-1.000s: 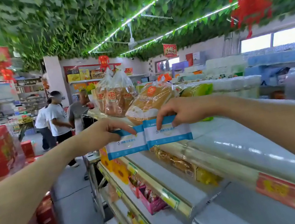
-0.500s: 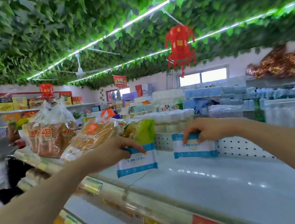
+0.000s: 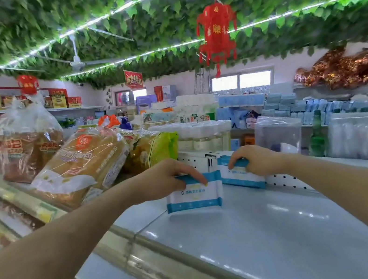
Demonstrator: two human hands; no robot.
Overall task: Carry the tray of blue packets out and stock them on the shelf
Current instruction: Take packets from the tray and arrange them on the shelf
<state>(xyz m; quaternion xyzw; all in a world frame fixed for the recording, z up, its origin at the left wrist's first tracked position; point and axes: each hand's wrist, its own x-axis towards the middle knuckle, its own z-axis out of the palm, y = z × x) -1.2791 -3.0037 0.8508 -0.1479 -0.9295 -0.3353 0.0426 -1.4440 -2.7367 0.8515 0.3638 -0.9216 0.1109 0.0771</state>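
Observation:
Two blue-and-white packets stand on the pale grey top shelf (image 3: 255,230). My left hand (image 3: 170,178) grips the top edge of the nearer packet (image 3: 194,195), which stands upright on the shelf. My right hand (image 3: 253,160) pinches the top of the second packet (image 3: 238,176), which leans against the white perforated back panel (image 3: 284,182) just behind and to the right of the first. The two packets are almost touching. No tray is in view.
Bagged bread loaves (image 3: 79,167) and a yellow-green bag (image 3: 155,149) lie on the shelf to the left of my hands. Clear bottles (image 3: 197,137) and plastic containers (image 3: 359,133) stand behind the panel. A red lantern (image 3: 214,33) hangs overhead.
Both hands have moved from the shelf front to its back. The right packet went against the back panel first; now the left packet stands on the shelf beside it.

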